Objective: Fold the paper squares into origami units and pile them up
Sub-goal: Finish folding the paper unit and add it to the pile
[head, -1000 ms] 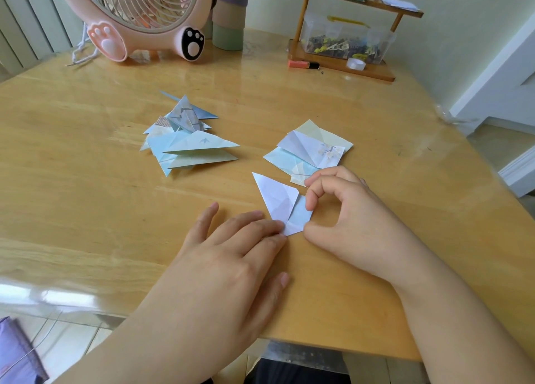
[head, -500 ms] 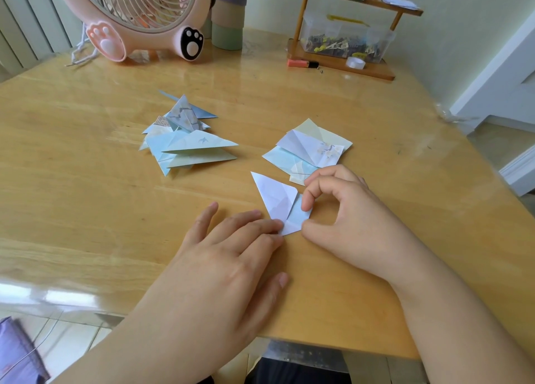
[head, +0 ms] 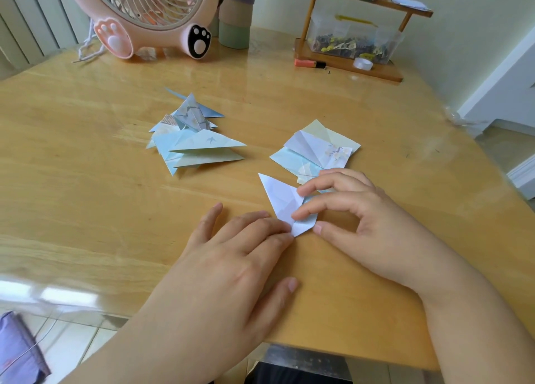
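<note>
A half-folded paper unit (head: 282, 199), white with a pale blue underside, lies flat on the wooden worktop (head: 86, 186) near its front edge, its long point aimed away toward the upper left. The left hand (head: 231, 265) lies palm down with fingers spread flat, its fingertips (head: 282, 230) pressing the lower corner of the unit against the wood; nothing is held in its grip, which is open. The right hand (head: 356, 227) arches over the unit's right side, index finger and thumb touching the paper at the fold and lower edge, the grip pinched lightly on the unit while the other fingers curl above. Just behind the right hand sits a small stack of unfolded paper squares (head: 317, 152), pale blue, white and yellow, overlapping loosely. Further left, well apart from the hands, a pile of finished folded units (head: 192, 140) rests in a loose heap. At the back of the worktop stand a pink fan (head: 153, 16) with paw-shaped feet and a small wooden shelf (head: 356, 33) carrying a clear box
</note>
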Demonstrator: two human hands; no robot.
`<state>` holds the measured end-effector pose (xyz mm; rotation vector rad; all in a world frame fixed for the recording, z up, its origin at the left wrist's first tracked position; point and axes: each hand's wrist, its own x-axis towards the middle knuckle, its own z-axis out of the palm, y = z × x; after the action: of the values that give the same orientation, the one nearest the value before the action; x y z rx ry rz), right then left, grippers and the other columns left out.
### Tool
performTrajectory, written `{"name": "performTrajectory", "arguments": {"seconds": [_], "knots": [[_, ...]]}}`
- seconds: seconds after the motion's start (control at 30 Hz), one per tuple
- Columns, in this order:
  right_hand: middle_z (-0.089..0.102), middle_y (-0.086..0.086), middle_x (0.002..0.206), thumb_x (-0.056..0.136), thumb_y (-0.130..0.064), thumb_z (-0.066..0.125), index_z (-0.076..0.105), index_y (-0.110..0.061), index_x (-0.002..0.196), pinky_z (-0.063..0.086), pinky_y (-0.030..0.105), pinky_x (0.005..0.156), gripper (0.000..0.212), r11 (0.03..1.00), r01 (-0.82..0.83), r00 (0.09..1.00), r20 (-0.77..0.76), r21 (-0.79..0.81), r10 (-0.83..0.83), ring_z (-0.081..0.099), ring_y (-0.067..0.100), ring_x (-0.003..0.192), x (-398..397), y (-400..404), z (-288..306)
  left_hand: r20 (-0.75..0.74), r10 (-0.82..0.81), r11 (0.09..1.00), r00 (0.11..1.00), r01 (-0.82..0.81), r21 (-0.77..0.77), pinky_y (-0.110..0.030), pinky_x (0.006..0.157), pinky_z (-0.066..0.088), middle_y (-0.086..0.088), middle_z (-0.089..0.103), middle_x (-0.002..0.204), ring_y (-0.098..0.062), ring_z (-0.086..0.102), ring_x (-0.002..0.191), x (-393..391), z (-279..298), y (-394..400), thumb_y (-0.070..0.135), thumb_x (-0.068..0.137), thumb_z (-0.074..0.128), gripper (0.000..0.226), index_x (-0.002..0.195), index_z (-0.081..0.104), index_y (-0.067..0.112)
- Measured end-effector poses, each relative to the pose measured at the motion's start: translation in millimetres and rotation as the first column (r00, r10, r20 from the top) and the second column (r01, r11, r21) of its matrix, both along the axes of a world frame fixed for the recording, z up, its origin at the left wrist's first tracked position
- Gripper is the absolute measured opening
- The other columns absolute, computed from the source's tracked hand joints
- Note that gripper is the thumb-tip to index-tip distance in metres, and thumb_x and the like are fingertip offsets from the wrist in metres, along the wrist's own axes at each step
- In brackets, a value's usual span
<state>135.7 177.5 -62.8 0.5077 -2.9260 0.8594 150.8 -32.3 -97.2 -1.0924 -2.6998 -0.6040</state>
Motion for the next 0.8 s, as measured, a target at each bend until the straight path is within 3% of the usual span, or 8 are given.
{"name": "performTrajectory", "arguments": {"seconds": [0.1,0.2,0.4,0.67,0.8], "knots": [[0.053,-0.030,0.112,0.079,-0.038,0.054,0.062,-0.045,0.096,0.014,0.021,0.105,0.020,0.998,-0.012,0.999,-0.051,0.056,0.015,0.029,-0.007,0.128,-5.0,-2.0,-3.2,0.009,-0.001,1.000,1.000,0.001,0.012,-0.045,0.103,0.026,0.016,0.060,0.120,-0.008,0.052,0.120,-0.4,0.4,-0.7,0.049,0.089,0.040,0.042,0.115,0.062,0.026],[0.057,-0.025,0.104,0.080,-0.047,0.048,0.061,-0.041,0.094,0.014,0.021,0.101,0.020,0.995,-0.060,0.995,-0.069,0.074,0.065,0.036,-0.005,0.120,-4.9,-3.7,-5.0,-0.003,0.003,0.999,1.000,-0.003,0.043,-0.045,0.104,0.026,0.015,0.061,0.119,-0.008,0.053,0.120,1.2,1.2,-1.4,0.048,0.089,0.042,0.036,0.110,0.061,0.026],[0.057,-0.020,0.082,0.082,-0.038,0.056,0.060,-0.037,0.078,0.023,0.021,0.096,0.005,0.992,-0.105,0.994,-0.032,0.064,0.107,0.045,0.000,0.097,-4.4,-13.3,-3.6,-0.073,0.019,0.998,0.997,-0.015,0.053,-0.050,0.102,0.031,0.011,0.062,0.106,-0.012,0.058,0.104,3.2,1.7,-1.4,0.043,0.088,0.044,0.033,0.107,0.064,0.025],[0.060,-0.015,0.087,0.082,-0.031,0.066,0.060,-0.037,0.080,0.030,0.028,0.097,0.008,0.998,-0.068,0.998,0.006,-0.010,0.068,0.046,-0.002,0.096,-6.4,-17.5,-3.7,-0.094,0.038,0.999,0.995,-0.039,-0.003,-0.050,0.101,0.032,0.008,0.061,0.106,-0.015,0.059,0.101,3.8,1.7,-0.7,0.043,0.088,0.043,0.040,0.112,0.065,0.021],[0.055,-0.020,0.094,0.084,-0.028,0.066,0.058,-0.039,0.088,0.025,0.024,0.099,0.014,1.000,0.001,1.000,0.009,0.006,-0.001,0.043,-0.004,0.103,-3.9,-16.9,-2.9,-0.092,0.050,0.998,0.995,-0.053,-0.036,-0.051,0.101,0.032,0.006,0.061,0.105,-0.018,0.059,0.101,4.0,0.9,-0.6,0.044,0.088,0.042,0.044,0.114,0.067,0.019]]}}
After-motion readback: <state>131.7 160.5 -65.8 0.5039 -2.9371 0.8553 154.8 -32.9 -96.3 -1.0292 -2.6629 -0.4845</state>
